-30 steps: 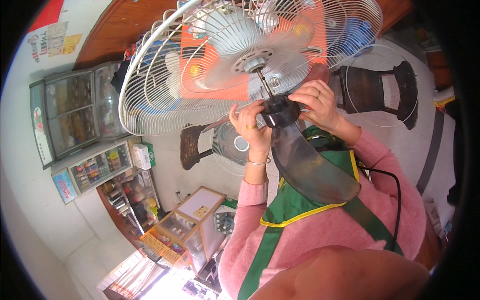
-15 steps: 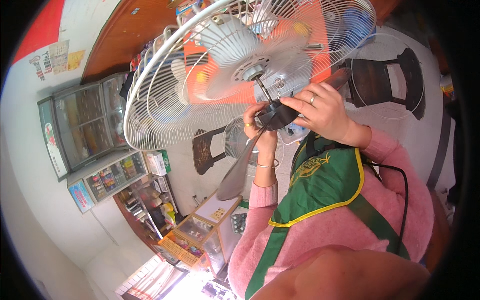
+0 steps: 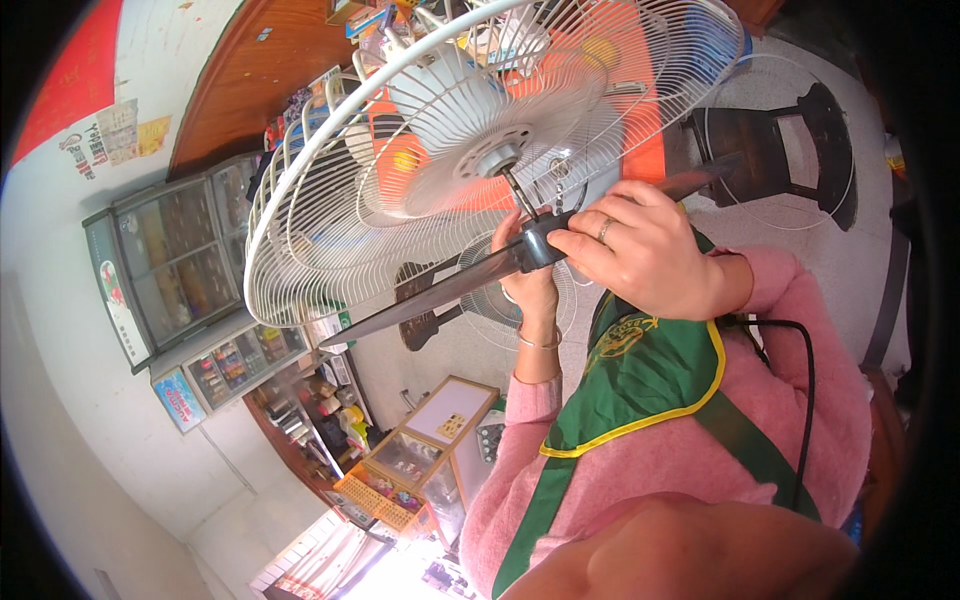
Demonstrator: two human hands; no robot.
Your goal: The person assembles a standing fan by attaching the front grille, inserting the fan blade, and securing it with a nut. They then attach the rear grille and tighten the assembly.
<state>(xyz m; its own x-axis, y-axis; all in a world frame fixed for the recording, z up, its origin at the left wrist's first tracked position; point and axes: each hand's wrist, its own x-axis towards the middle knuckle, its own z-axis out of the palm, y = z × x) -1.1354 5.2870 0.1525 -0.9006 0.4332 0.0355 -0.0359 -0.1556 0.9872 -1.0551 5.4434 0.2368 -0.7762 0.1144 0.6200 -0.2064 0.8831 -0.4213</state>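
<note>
A grey fan blade [image 3: 430, 298] with a dark hub [image 3: 538, 240] is held between my two hands, in front of a white wire fan guard [image 3: 370, 240]. A thin metal shaft [image 3: 518, 192] sticks out from the fan's centre, and its tip meets the hub; whether it sits inside I cannot tell. My left hand [image 3: 530, 288] grips the hub from behind and below, fingers partly hidden. On the near side, my right hand [image 3: 640, 250] is closed on the hub and the blade's right part. The fan's white motor housing [image 3: 440, 88] lies behind the guard.
Dark wooden chairs [image 3: 750, 150] stand on the floor beyond my right hand, with another at centre. A glass display cabinet [image 3: 170, 250] is on the left. Below it are stocked shelves [image 3: 310, 420] and a small glass-topped counter [image 3: 440, 420]. An orange surface [image 3: 645, 130] lies behind the fan.
The blade has turned about its hub: its long wing swung from pointing down to pointing left, beneath the guard. My right hand has shifted slightly down with it.
</note>
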